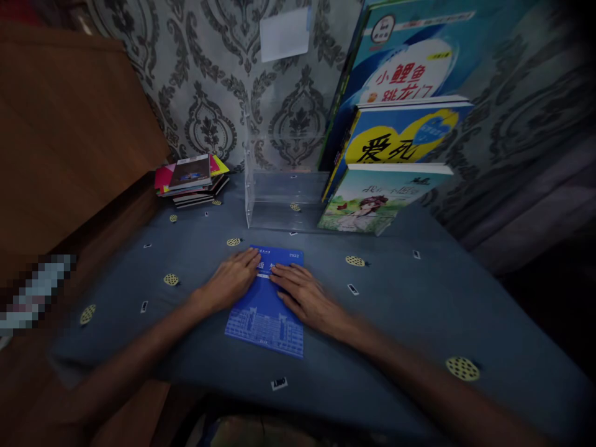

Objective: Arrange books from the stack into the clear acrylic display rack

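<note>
Head view: left hand [234,277] and right hand [311,300] rest on the blue booklet [267,311], fingers extended, gripping nothing

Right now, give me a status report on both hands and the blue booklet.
Left hand, right hand: open, resting on blue booklet. Booklet flat on tablecloth. Clear rack beyond; only hands over cover.

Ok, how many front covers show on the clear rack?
3: the green book in front, the blue-and-yellow book behind it, the large teal book at the back. More books may be hidden behind these.
</note>
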### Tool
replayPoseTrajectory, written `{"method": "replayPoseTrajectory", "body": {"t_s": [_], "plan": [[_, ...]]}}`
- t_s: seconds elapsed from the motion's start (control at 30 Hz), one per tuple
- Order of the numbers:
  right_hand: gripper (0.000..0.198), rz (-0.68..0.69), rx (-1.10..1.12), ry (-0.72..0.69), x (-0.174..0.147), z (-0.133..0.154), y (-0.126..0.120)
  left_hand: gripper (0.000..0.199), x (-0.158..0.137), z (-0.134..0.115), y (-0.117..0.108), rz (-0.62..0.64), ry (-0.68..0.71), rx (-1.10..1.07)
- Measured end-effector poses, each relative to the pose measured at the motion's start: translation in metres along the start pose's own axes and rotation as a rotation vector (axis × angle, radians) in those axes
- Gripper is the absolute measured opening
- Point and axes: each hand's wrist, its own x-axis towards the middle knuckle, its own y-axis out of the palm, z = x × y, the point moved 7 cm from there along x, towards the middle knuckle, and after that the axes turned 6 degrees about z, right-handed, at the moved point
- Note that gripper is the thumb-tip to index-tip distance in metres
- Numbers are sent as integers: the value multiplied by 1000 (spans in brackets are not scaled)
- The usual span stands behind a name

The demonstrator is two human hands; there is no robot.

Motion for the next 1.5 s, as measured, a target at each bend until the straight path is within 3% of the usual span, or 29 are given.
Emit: {"method": "replayPoseTrajectory", "body": {"t_s": [0.13, 0.43, 0.67, 1.1, 1.5], "plan": [[40, 3, 9, 13, 1, -2, 1, 38, 14, 14, 6, -51, -65, 23], [48, 74, -48, 79, 27, -4, 6, 42, 15, 16, 12, -113, -75, -27], [49, 30, -114, 271, -8, -38, -15, 42, 16, 14, 8, -117, -78, 9], [45, 54, -121, 229, -4, -46, -23, 40, 11, 6, 5, -84, -126, 80], [46, 23, -98, 221, -5, -48, -20, 47, 40, -20, 13, 22, 121, -122]]}}
